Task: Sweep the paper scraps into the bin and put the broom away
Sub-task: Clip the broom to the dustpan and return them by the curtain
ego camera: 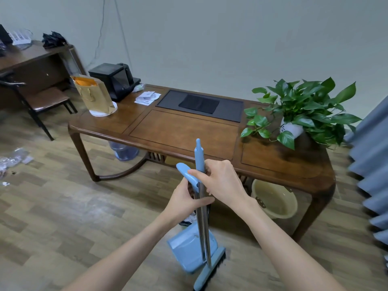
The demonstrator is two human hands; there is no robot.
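Both hands curled shut: left hand [184,198] and right hand [220,181] grip broom [202,206], dustpan handle [188,174] | risk: unclipping may tip dustpan [186,248] | scraps [12,159] at frame's left edge unswept

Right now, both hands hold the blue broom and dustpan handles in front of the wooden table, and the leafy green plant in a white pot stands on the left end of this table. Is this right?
Not quite. The head view shows the leafy green plant in its white pot on the right end of the wooden table, not the left. The rest holds: the left hand and right hand hold the blue broom and dustpan handles.
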